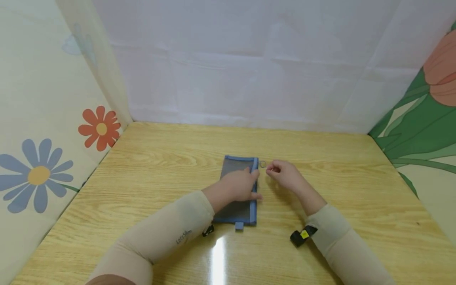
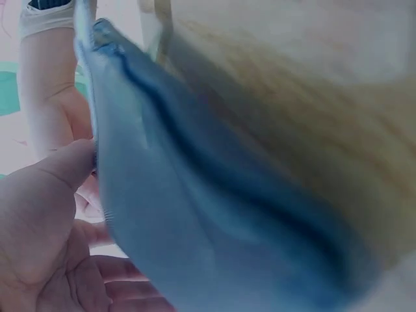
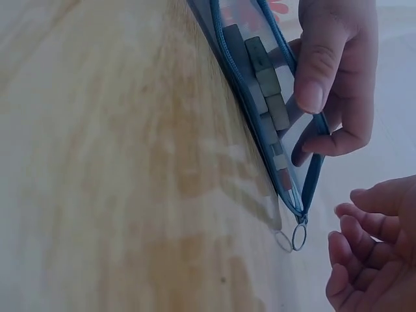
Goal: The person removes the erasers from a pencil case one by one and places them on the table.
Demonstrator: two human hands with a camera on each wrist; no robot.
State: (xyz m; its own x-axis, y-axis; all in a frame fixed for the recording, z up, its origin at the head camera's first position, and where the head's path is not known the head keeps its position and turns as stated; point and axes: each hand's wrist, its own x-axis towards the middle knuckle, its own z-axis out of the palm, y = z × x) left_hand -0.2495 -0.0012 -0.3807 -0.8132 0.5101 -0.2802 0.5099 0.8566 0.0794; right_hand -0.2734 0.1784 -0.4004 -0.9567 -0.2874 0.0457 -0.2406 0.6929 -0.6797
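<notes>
A blue mesh zipper pouch [image 1: 236,211] lies flat on the wooden table [image 1: 142,178], its zipper edge on the right. My left hand [image 1: 238,184] rests on the pouch and pinches that zipper edge between thumb and fingers [image 3: 318,78]. Small square blocks [image 3: 268,88] show through the mesh. The metal ring pull [image 1: 262,164] sits at the pouch's far right corner and lies free on the table in the right wrist view [image 3: 299,237]. My right hand [image 1: 285,175] hovers just right of the ring, fingers [image 3: 364,224] loosely curled and holding nothing. The left wrist view is filled by the blurred pouch [image 2: 195,214].
A white sheet [image 1: 249,59] closes the back. Floral panels stand at the left [image 1: 39,174] and right [image 1: 427,118]. A black wrist strap [image 1: 302,236] sits on my right forearm. Bare tabletop lies all around the pouch.
</notes>
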